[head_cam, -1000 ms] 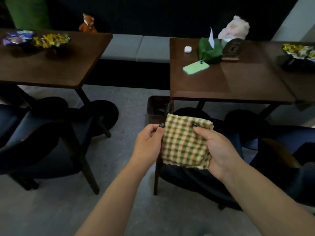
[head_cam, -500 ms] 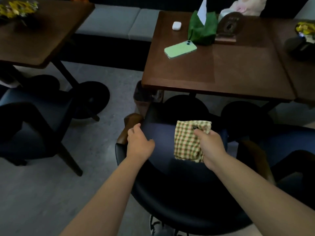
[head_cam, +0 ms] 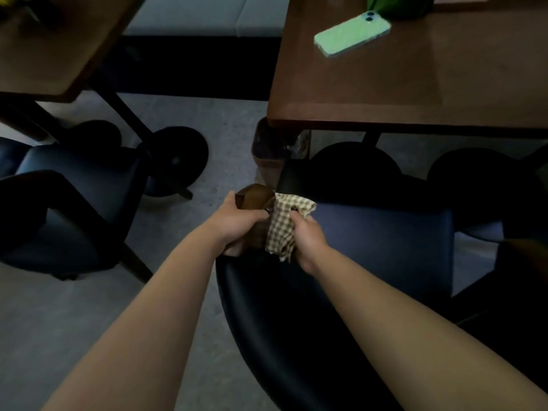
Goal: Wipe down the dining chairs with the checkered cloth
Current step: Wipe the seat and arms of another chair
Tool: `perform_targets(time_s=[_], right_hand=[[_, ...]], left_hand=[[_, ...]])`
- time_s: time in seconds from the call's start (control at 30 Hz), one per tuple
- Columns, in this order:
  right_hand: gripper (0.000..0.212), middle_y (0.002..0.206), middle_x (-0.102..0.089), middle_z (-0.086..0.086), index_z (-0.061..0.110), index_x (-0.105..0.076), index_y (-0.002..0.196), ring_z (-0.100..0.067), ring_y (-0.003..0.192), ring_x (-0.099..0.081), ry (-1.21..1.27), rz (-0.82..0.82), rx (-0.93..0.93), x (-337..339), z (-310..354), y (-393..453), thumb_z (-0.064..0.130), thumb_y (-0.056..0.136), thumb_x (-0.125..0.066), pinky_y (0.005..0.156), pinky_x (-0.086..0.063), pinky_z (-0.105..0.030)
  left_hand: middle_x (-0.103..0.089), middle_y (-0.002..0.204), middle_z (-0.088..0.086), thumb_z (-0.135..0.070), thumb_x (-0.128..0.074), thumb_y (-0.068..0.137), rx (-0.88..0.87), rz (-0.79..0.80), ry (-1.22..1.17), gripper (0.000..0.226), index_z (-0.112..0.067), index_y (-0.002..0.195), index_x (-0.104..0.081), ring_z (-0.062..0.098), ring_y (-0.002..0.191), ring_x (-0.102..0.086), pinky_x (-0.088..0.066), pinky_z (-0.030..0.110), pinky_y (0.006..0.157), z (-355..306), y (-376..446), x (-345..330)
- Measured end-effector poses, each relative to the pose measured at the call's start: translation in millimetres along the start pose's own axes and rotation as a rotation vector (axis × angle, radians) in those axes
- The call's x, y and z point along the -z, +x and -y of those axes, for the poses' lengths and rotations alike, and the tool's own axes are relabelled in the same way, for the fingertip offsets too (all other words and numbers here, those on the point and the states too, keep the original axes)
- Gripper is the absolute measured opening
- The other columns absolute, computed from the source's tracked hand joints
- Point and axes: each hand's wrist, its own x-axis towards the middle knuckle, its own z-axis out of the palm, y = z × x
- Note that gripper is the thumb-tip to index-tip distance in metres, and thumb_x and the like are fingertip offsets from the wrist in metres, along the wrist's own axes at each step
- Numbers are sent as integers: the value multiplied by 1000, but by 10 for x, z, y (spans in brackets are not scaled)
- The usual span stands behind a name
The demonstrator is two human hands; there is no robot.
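Note:
A dark dining chair (head_cam: 385,250) with a blue seat and black back stands right below me, pushed toward the table. Its brown wooden left armrest (head_cam: 255,197) sticks up at the seat's left edge. My left hand (head_cam: 237,223) grips that armrest from the left side. My right hand (head_cam: 305,238) holds the green-and-cream checkered cloth (head_cam: 284,226) bunched against the inner side of the same armrest. The cloth hides part of the armrest and my right fingertips.
A brown table (head_cam: 415,93) with a green phone (head_cam: 351,34) stands just beyond the chair. Another dark chair (head_cam: 68,203) and a second table (head_cam: 53,46) are at the left. A small bin (head_cam: 272,152) sits by the table corner. Grey floor lies between.
My right hand carried the cloth leftward from over the seat to the left armrest. My left hand stayed on the armrest. The view tilted further down and closer.

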Motion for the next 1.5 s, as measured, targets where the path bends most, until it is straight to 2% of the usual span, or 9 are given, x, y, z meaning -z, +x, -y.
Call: perform_targets(time_s=[0.17, 0.4, 0.77, 0.9, 0.97, 1.03, 1.23, 1.33, 1.5], right_hand=[[31, 109, -69, -13, 16, -59, 120, -27, 96, -66, 75, 133, -75, -177, -333, 131, 29, 101, -39, 92, -52, -40], [35, 86, -74, -5, 10, -62, 120, -17, 72, -71, 143, 155, -141, -185, -464, -74, 29, 101, -39, 59, -55, -24], [33, 100, -73, -9, 11, -63, 118, -21, 89, -70, 22, 202, -243, 59, -1043, -743, 28, 102, -40, 76, -56, -29], [34, 110, -70, -14, 9, -60, 122, -28, 100, -66, -18, 146, -248, 13, -1075, -748, 27, 102, -40, 92, -51, -40], [35, 107, -71, -13, 9, -60, 121, -26, 96, -68, -24, 103, -260, -5, -1037, -702, 28, 102, -38, 87, -53, -39], [35, 109, -70, -13, 10, -58, 122, -28, 97, -67, -12, 36, -263, 23, -943, -606, 31, 102, -38, 88, -53, -40], [20, 106, -62, -7, 14, -55, 105, -19, 85, -59, -337, -211, 47, 260, -362, -43, 28, 99, -41, 70, -46, -28], [36, 122, -59, -18, 4, -56, 121, -33, 111, -55, -607, -237, 214, 297, -54, 400, 28, 99, -41, 94, -44, -38], [35, 128, -54, -20, -1, -53, 125, -34, 117, -50, -993, -169, 649, 175, 252, 1061, 20, 98, -44, 96, -38, -33]], left_hand=[[-38, 153, 12, -30, -69, 84, -60, -2, 253, 107, -17, 157, 7, 28, 134, -44, -35, 23, 98, 73, 73, 7], [-42, 149, 19, -32, -65, 89, -111, 45, 364, 106, -4, 154, 14, 31, 135, -43, -36, 25, 94, 115, -131, 8], [-48, 142, 19, -28, -61, 92, 3, 35, 254, 103, -4, 152, 19, 30, 127, -50, -36, 24, 87, 933, -930, -189], [-61, 117, 9, -31, -63, 89, 44, -15, 184, 72, -5, 146, -27, 21, 95, -59, -40, 22, 66, 939, -934, -96], [-64, 111, 8, -41, -56, 91, 27, -88, 218, 46, -14, 128, -47, 25, 99, -61, -40, 27, 69, 855, -851, 25], [-64, 117, 10, -53, -46, 93, 34, -135, 323, 54, -17, 132, -46, 31, 112, -58, -39, 31, 78, 764, -733, 114], [-44, 139, 15, -47, -53, 92, 93, -35, 413, 65, -10, 142, -36, 34, 120, -52, -47, 39, 95, 498, -193, -59], [-54, 126, 10, -37, -56, 93, 61, 20, 313, 63, -7, 144, -36, 26, 109, -56, -42, 28, 82, 281, 226, -197], [-42, 149, 16, -30, -58, 94, -13, 67, 223, 75, -12, 154, -17, 32, 132, -46, -43, 35, 103, 93, 972, -320]])
